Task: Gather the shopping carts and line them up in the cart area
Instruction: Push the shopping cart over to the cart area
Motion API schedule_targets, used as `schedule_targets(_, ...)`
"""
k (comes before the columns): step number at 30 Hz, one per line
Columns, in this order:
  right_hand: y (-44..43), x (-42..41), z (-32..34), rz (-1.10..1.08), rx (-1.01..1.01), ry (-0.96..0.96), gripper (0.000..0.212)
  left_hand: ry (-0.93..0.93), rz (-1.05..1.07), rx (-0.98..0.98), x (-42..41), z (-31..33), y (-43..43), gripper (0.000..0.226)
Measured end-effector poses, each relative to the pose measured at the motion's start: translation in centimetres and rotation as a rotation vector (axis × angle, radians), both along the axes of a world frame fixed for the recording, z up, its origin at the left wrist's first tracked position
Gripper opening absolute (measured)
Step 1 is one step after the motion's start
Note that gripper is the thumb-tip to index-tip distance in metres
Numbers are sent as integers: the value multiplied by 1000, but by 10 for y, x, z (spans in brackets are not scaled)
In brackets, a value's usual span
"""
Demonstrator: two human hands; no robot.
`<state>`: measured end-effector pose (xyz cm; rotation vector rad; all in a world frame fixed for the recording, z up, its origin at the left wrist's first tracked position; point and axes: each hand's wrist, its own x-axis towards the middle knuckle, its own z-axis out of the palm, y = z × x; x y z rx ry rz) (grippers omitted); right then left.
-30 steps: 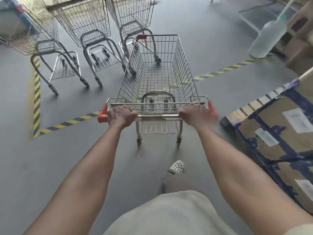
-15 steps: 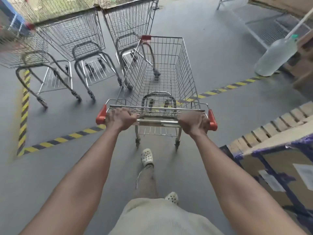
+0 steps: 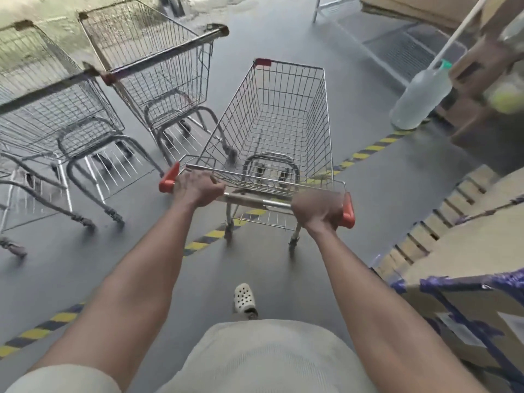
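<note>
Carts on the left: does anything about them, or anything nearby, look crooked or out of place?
Nothing damaged or spilled. The parked carts stand loosely apart, not nested, and the cart gripped by the left hand and right hand straddles the striped floor line.

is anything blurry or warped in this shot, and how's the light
Head view: motion blur smears the right hand, the parked carts at left and the bottle at right; the left hand on the cart handle reads sharper. Same view: the wide lens stretches things near the edges; light is soft, and shadows under the carts are faint.
</note>
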<state>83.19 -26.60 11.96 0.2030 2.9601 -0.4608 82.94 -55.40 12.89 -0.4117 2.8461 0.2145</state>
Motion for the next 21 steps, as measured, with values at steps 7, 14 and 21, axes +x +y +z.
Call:
schedule_targets(7, 15, -103, -7, -76, 15, 30, 37, 25, -108, -27, -113, -1, 16, 41)
schedule_targets(14, 57, -232, -7, -100, 55, 93, 41, 86, -158, -21, -229, -8, 57, 50)
schedule_targets(21, 85, -359, -2, -139, 40, 135, 41, 74, -97, -17, -336, -6, 96, 51)
